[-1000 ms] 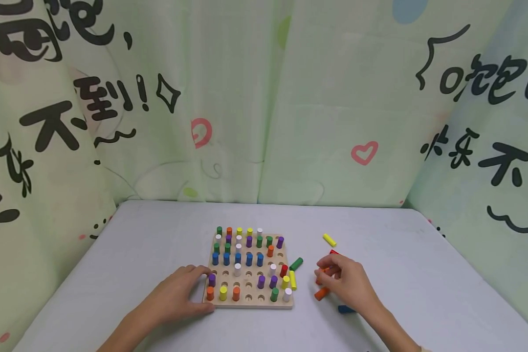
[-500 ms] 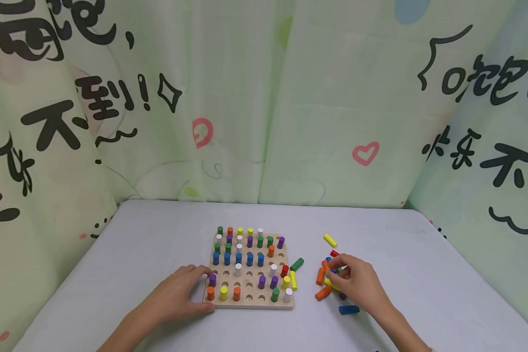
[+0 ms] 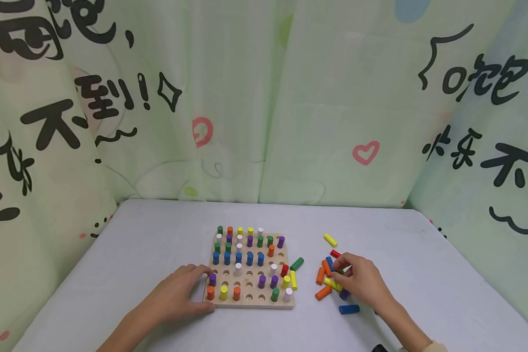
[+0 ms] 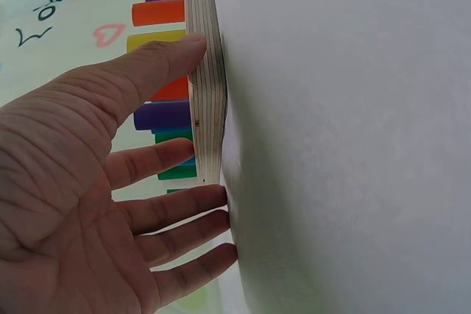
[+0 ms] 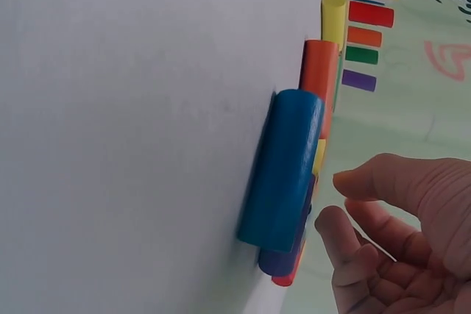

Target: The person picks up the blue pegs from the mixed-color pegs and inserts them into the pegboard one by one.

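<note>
My left fingers (image 4: 176,209), spread, touch a pale wooden pegboard (image 3: 251,306) partly filled with multicoloured cylindrical pegs (image 3: 238,258), while my right fingers (image 5: 338,227), narrowly parted, hover by similar loose pegs (image 3: 349,309).

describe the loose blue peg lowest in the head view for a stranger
On the white table, find the wooden pegboard, then the cluster of loose pegs to its right, by the right hand. The blue peg lies below that cluster in the head view, the only blue one lying on its own.
</note>
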Available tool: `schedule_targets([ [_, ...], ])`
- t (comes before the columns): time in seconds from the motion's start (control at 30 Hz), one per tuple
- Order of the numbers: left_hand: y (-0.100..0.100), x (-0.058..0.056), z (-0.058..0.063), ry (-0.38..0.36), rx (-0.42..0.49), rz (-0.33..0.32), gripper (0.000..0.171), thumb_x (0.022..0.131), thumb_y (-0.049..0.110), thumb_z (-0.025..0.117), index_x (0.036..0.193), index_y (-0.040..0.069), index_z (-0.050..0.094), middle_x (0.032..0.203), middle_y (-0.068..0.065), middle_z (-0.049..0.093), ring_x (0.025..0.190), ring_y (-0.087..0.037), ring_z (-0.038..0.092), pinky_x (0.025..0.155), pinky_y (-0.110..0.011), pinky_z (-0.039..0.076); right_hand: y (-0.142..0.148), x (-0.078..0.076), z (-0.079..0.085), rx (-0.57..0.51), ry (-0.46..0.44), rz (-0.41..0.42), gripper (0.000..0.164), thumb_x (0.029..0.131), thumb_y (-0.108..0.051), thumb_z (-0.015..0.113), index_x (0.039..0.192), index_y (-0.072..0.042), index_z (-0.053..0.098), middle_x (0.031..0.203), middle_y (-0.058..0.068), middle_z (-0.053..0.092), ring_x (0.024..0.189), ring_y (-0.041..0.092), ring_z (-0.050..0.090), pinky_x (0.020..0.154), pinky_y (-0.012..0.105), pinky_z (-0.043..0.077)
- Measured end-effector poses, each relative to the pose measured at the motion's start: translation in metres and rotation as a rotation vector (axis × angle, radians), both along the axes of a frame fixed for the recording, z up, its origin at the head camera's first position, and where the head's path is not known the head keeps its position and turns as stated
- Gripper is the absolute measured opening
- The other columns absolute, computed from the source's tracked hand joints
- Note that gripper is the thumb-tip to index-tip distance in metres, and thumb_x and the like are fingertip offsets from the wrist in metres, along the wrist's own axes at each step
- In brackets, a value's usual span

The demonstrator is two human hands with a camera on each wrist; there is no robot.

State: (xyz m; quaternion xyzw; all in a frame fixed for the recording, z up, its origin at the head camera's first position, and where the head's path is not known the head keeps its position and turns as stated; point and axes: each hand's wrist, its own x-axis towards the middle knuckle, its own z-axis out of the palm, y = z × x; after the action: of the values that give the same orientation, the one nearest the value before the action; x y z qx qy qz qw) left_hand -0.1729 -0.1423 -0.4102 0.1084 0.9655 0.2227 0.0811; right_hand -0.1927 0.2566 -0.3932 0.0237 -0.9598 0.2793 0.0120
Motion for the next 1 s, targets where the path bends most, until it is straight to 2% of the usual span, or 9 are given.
schedule_targets([
  [0.3, 0.000, 0.000, -0.001, -0.005, 0.003, 0.001, 0.069, 0.069, 0.049, 0.092, 0.126, 0.019, 0.065, 0.133, -0.012, 0.064, 0.124, -0.033, 0.058, 0.102, -0.061, 0.050, 0.004, -0.006, -0.002, 0.014, 0.000, 0.003, 0.019, 0.085, -0.008, 0.081, 0.098, -0.004, 0.067, 0.095, 0.004, 0.071, 0.072, 0.014, 0.058, 0.059, 0.025, 0.054],
  [0.73, -0.001, 0.000, 0.001, 0.007, 0.010, -0.010, 0.069, 0.070, 0.048, 0.092, 0.125, 0.018, 0.065, 0.131, -0.011, 0.065, 0.123, -0.033, 0.059, 0.102, -0.060, 0.050, 0.002, -0.016, -0.006, 0.051, 0.017, 0.007, 0.020, 0.083, -0.007, 0.081, 0.097, -0.003, 0.067, 0.089, 0.004, 0.068, 0.069, 0.016, 0.053, 0.054, 0.024, 0.052],
  [1.0, -0.002, 0.002, 0.000, 0.009, 0.034, -0.011, 0.068, 0.070, 0.048, 0.092, 0.125, 0.019, 0.065, 0.132, -0.011, 0.064, 0.124, -0.033, 0.059, 0.103, -0.060, 0.050, 0.002, -0.018, -0.008, 0.040, -0.006, -0.009, 0.022, 0.082, -0.006, 0.080, 0.098, -0.001, 0.066, 0.089, 0.006, 0.067, 0.067, 0.014, 0.056, 0.056, 0.026, 0.056],
])
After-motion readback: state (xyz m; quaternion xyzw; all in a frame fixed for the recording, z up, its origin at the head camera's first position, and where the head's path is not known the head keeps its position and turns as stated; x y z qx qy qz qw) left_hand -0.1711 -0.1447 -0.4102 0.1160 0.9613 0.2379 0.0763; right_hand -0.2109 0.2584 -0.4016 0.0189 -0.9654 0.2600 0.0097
